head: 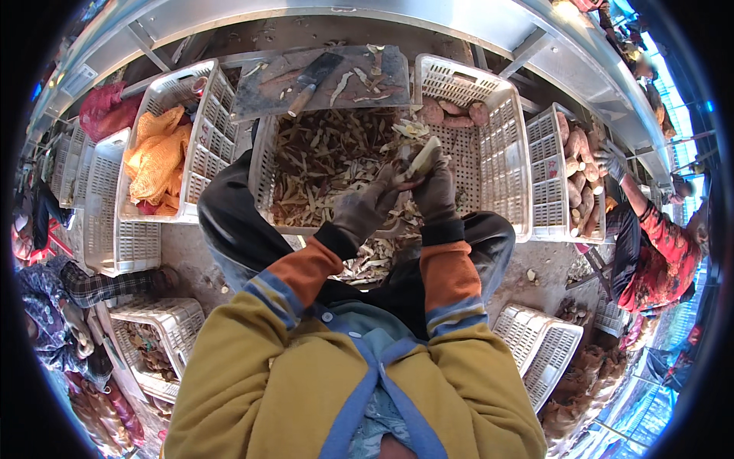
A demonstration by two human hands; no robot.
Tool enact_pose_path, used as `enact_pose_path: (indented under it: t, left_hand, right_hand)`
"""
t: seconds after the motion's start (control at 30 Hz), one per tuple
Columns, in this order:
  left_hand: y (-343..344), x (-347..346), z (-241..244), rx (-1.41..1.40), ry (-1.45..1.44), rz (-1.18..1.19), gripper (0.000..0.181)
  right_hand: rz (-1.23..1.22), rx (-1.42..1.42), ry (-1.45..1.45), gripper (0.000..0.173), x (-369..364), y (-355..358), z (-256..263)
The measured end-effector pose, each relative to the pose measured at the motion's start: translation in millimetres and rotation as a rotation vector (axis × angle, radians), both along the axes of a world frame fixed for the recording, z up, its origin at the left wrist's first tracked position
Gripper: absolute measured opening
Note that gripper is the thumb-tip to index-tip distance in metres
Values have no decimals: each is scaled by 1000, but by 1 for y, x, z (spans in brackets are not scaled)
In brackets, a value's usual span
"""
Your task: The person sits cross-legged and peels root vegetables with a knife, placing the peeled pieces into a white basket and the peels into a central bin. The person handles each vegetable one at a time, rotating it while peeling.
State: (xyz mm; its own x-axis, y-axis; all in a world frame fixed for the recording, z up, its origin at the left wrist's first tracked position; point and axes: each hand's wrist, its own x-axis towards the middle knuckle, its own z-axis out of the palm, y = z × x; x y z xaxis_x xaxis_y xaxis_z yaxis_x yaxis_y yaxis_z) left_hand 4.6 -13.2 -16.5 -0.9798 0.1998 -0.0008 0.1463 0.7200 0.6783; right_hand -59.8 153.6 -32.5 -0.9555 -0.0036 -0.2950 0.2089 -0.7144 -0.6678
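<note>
In the head view my right hand (434, 192), in a dark glove, is closed round a pale peeled root (425, 156), whose end points up. My left hand (367, 205), gloved too, is close against its lower end; whether it holds a tool is hidden. Beneath my hands stands a white plastic crate (262, 172) full of peel strips (321, 163). Across its far end lies a worn board (252, 86) bearing a cleaver (321, 67) with a wooden handle and some peels. Several reddish unpeeled roots (457, 121) lie in the crate (504, 137) at the right.
At the left a crate (215, 123) holds orange mesh sacks (157, 152). Another crate (545, 172) of roots stands far right, where a gloved co-worker (659, 246) reaches in. A second person (63, 315) is at the left. A metal frame (459, 23) spans the top.
</note>
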Motion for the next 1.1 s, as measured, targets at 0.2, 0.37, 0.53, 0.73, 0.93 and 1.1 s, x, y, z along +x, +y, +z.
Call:
enact_pose_path:
  t: [0.2, 0.37, 0.53, 0.73, 0.93, 1.1]
  left_hand:
    - [-46, 12, -8, -160, -319, 38, 55]
    - [-24, 0, 9, 197, -105, 42, 52]
    - [-15, -5, 23, 72, -105, -55, 45]
    - [-71, 1, -11, 21, -213, 88, 49]
    - [-67, -32, 60, 120, -124, -48, 58]
    - [-74, -56, 26, -47, 107, -279, 51]
  right_hand:
    - [-18, 65, 70, 42, -12, 41, -23]
    - [76, -27, 49, 37, -6, 21, -3]
    - [70, 102, 108, 42, -7, 32, -3]
    - [113, 332, 80, 36, -4, 26, 21]
    - [528, 736, 272, 34, 6, 5, 38]
    - [742, 988, 422, 30, 5, 4, 50]
